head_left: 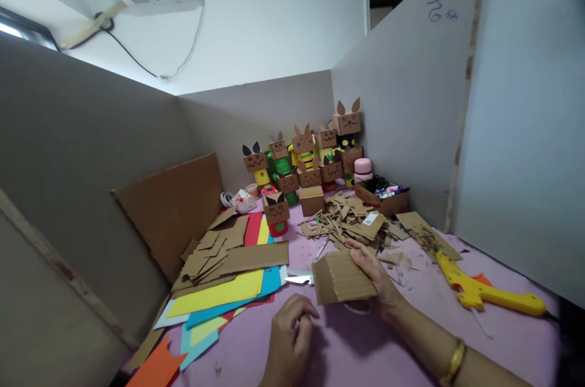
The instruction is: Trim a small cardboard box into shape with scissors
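Note:
My right hand (372, 271) grips a small brown cardboard box (345, 277) by its right side, with the fingers along the far edge and corrugated ridges showing on top. Beside the box's lower left corner, my left hand (292, 329) rests low over the table with its fingers curled in; nothing shows in it. A pair of scissors (299, 279) lies partly under the box, blades pointing left, and part of a pale handle loop shows below the box.
Cardboard strips (214, 256) and coloured paper (214, 295) lie on the left, cardboard scraps (347, 219) beyond the box. A yellow glue gun (493, 295) rests right. Several cardboard-headed figures (304, 143) stand at the back, near an open carton of pens (384, 201). Grey panels surround the table.

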Motion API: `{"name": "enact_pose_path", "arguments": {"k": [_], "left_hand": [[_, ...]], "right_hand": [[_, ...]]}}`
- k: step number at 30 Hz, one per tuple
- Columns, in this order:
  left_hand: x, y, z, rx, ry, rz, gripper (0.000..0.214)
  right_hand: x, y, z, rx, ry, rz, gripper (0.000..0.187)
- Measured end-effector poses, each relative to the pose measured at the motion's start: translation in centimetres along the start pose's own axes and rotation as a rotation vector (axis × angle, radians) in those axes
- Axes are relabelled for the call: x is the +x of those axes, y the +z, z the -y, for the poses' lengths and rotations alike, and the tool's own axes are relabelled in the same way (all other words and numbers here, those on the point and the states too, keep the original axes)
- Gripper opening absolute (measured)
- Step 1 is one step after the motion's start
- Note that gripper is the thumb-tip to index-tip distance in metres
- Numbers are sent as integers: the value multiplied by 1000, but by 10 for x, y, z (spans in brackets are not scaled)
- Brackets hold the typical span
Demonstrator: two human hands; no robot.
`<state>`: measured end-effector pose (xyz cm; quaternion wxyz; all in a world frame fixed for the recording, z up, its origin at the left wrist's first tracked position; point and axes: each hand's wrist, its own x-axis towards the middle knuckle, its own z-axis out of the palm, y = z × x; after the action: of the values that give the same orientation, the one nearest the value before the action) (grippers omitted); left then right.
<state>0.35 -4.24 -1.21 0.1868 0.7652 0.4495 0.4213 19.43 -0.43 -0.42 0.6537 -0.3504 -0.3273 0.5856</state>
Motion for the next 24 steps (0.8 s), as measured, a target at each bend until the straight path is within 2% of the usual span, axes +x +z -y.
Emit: {"name": "enact_pose_path", "arguments": {"k": [4, 6, 12, 18, 24], "left_hand": [[4, -2, 9, -85, -212, -127, 21], [5, -2, 11, -120, -242, -130, 20], [6, 2, 13, -315, -353, -150, 37], [11, 4, 13, -369, -333, -97, 38], [8, -7, 8, -169, -255, 59, 17]], "right_hand": [[-1, 0, 0, 3, 7, 19, 63], [-1, 0, 1, 6, 12, 35, 62], [-4, -1, -1, -8, 43, 147, 62], [-4, -6, -9, -38, 52, 309, 65], [-5, -5, -8, -235, -52, 418, 68]]}}
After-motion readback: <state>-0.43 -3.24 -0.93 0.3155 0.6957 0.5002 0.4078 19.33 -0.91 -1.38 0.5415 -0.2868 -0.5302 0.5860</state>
